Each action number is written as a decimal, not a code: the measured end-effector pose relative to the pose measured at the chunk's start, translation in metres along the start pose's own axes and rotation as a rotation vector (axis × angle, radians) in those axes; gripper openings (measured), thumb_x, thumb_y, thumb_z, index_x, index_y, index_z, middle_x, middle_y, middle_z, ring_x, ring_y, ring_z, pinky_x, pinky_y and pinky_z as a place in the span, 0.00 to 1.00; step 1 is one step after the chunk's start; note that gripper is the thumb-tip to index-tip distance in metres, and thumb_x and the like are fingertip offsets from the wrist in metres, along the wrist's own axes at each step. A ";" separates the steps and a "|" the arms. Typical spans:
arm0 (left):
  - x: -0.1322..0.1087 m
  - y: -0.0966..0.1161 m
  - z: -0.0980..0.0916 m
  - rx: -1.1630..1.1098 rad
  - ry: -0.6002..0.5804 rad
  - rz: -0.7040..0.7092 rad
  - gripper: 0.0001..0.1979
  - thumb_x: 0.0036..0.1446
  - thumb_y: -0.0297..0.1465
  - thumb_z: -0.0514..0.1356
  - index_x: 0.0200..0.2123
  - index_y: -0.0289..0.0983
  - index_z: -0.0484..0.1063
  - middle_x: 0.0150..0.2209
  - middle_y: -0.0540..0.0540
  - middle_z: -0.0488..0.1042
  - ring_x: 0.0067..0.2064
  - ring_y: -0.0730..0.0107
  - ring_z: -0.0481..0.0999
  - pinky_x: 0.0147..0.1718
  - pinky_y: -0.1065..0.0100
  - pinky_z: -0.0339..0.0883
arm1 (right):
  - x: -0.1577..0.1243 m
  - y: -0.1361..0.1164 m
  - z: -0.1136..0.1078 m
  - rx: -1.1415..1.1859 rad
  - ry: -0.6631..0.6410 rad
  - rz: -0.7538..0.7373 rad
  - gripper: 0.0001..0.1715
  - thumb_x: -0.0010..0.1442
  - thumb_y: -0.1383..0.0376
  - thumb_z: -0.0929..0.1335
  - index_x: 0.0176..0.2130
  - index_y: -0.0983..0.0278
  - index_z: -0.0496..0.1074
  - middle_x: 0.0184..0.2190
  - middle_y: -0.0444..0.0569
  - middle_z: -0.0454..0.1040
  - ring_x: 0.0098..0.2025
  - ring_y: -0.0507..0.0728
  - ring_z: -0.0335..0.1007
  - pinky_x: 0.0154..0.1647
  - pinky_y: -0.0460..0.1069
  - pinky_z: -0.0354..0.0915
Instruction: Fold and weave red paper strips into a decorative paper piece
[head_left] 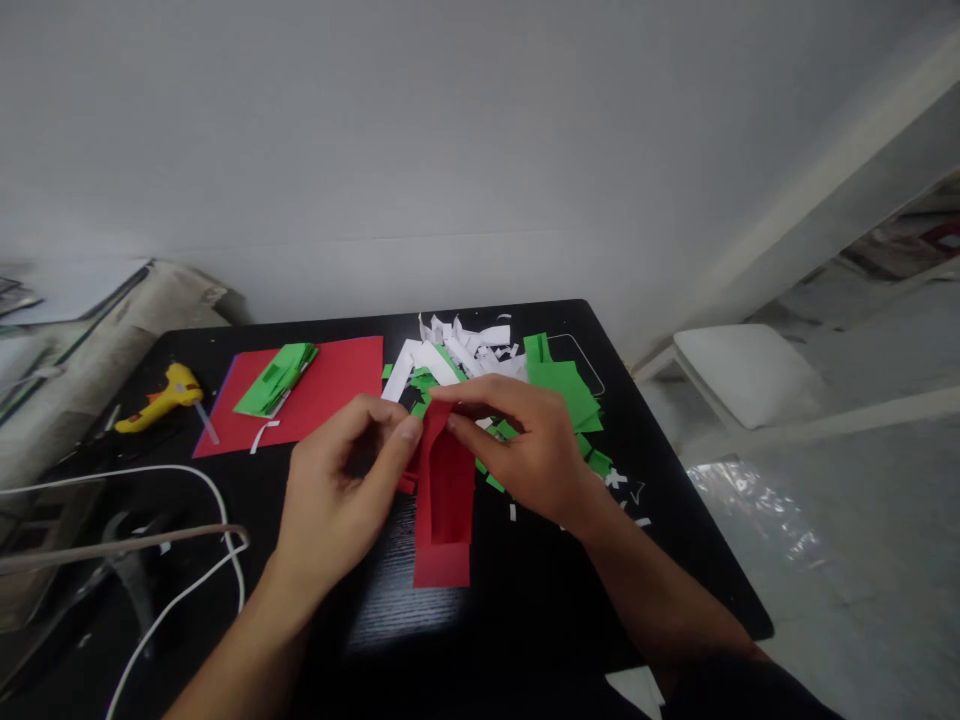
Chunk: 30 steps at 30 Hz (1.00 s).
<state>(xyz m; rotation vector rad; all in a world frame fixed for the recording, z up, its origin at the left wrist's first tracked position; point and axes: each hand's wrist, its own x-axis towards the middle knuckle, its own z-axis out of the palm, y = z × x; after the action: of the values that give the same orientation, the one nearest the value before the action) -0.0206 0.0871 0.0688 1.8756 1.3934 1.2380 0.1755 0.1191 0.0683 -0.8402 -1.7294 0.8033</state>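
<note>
A folded strip of red paper (pixel 444 520) hangs between my two hands above the black table, its long flaps standing up along the sides. My left hand (pixel 349 480) pinches the upper left edge of the strip between thumb and forefinger. On the other side, my right hand (pixel 529 440) grips the top right edge the same way. Just behind the fingers lies a heap of white paper scraps (pixel 457 350). Green paper pieces (pixel 566 388) lie to the right of that heap, partly hidden by my right hand.
Red sheets (pixel 330 385) lie at the back left, with folded green paper (pixel 277 380) on top. A yellow glue gun (pixel 161 400) rests near the left edge. White cable (pixel 217 500) loops across the left side. Beyond the table's right edge stands a white stool (pixel 750 370).
</note>
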 end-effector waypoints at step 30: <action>0.005 0.000 0.003 -0.131 -0.175 -0.019 0.17 0.75 0.35 0.53 0.30 0.39 0.66 0.42 0.46 0.74 0.40 0.67 0.73 0.40 0.64 0.69 | -0.009 0.006 0.003 -0.362 -0.039 -0.295 0.12 0.74 0.71 0.65 0.50 0.55 0.75 0.51 0.45 0.85 0.52 0.55 0.83 0.55 0.53 0.78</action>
<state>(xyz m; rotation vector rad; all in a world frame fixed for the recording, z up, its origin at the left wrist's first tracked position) -0.0175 0.0919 0.0694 1.8287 1.2065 1.0994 0.1757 0.1148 0.0582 -0.7818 -2.0083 0.3156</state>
